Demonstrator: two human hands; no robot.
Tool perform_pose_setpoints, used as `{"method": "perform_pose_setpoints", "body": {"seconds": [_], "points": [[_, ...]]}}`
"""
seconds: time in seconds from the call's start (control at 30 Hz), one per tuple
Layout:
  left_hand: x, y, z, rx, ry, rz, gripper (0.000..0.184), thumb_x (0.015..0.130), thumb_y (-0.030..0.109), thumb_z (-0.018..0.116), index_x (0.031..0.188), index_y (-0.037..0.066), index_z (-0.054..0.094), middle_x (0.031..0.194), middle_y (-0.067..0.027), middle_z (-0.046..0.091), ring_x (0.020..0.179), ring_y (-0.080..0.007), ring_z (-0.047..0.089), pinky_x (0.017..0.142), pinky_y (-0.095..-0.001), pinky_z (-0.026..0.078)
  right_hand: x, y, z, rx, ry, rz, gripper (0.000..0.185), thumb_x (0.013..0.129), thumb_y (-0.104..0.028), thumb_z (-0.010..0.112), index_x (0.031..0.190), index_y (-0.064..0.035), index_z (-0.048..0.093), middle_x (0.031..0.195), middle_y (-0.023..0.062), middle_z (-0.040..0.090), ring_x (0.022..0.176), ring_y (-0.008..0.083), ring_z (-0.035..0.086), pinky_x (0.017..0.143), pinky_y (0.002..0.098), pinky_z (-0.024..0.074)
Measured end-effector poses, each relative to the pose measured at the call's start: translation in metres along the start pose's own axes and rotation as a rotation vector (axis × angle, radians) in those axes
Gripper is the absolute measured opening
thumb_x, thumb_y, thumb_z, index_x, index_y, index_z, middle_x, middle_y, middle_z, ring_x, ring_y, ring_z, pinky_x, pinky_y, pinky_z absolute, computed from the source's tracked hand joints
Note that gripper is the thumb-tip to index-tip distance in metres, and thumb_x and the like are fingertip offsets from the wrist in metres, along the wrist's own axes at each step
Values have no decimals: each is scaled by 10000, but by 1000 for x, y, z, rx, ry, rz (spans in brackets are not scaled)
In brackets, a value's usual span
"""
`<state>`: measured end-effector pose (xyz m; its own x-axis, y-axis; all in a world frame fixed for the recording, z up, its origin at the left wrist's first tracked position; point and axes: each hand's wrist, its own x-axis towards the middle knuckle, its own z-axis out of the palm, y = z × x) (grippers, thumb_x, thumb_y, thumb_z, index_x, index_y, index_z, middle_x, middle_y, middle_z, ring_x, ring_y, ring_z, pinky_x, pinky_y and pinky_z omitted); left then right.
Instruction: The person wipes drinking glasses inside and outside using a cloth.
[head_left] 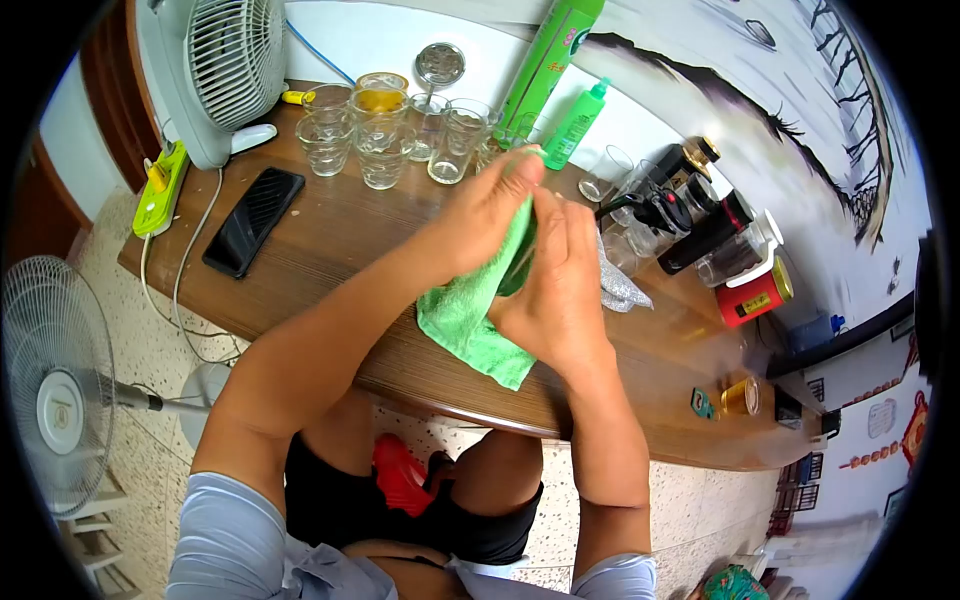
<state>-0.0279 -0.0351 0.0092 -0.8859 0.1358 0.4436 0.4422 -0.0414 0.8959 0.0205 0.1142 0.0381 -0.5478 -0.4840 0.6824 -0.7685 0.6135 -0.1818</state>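
Note:
Both my hands are raised over the table's front part, close together around a green cloth [482, 318]. My left hand [503, 205] is closed on the upper end of the cloth, thumb on top. My right hand [562, 285] is wrapped around a see-through glass [517, 262], mostly hidden by the fingers and the cloth. The cloth's lower corner hangs loose below the hands. Behind them stand several clear glasses [382, 160] and a green pump bottle [577, 125].
On the wooden table [350, 260] lie a black phone [253, 222] and a silvery pouch [622, 285]. A white fan [225, 70] and a green power strip [160, 190] are at left. Bottles, a red tin [752, 297] and an amber-filled glass [741, 397] stand at right.

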Motion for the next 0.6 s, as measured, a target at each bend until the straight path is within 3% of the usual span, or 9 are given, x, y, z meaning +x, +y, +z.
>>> {"method": "perform_pose_setpoints", "body": {"seconds": [0.13,0.27,0.37,0.4,0.53,0.6], "points": [[6,2,-13,-563,-151,-396,846,1045,721,399,1500,18,515,1361,-130,636,1261,-201,620,1086,-375,520,3,7,-3,119,-4,-39,880,571,-26,871,1360,22,485,1207,246,570,1153,454,549,1006,502,485],[1,6,-5,-841,-302,-435,748,1045,705,436,1400,65,591,1308,-94,684,1179,-164,670,1006,-360,575,3,15,-4,140,138,100,872,589,-61,866,1365,20,476,1246,216,563,1191,420,562,1032,477,485],[-7,16,1,-789,-349,-488,720,1053,684,448,1408,74,591,1308,-102,684,1176,-170,673,1002,-365,577,5,23,-7,153,202,212,868,608,-79,865,1375,31,475,1246,229,566,1172,408,577,1036,466,488],[-6,10,1,-692,-396,-447,696,1074,615,499,1467,42,541,1346,-97,654,1223,-160,634,1037,-356,541,7,30,-7,193,213,244,857,622,-95,863,1374,57,482,1260,248,583,1177,395,603,1033,458,497],[-10,0,11,-205,-501,-43,689,1105,466,561,1566,-21,405,1449,-80,564,1314,-153,533,1095,-336,463,2,41,-20,251,-91,416,898,599,-116,866,1381,102,481,1281,263,616,1180,376,640,1015,442,523],[-11,-5,15,-310,-396,-115,692,1102,479,557,1562,-18,411,1450,-99,566,1313,-168,544,1105,-344,461,1,47,-15,281,-162,373,913,591,-123,866,1387,100,480,1279,258,617,1178,375,642,1029,432,518]]}}
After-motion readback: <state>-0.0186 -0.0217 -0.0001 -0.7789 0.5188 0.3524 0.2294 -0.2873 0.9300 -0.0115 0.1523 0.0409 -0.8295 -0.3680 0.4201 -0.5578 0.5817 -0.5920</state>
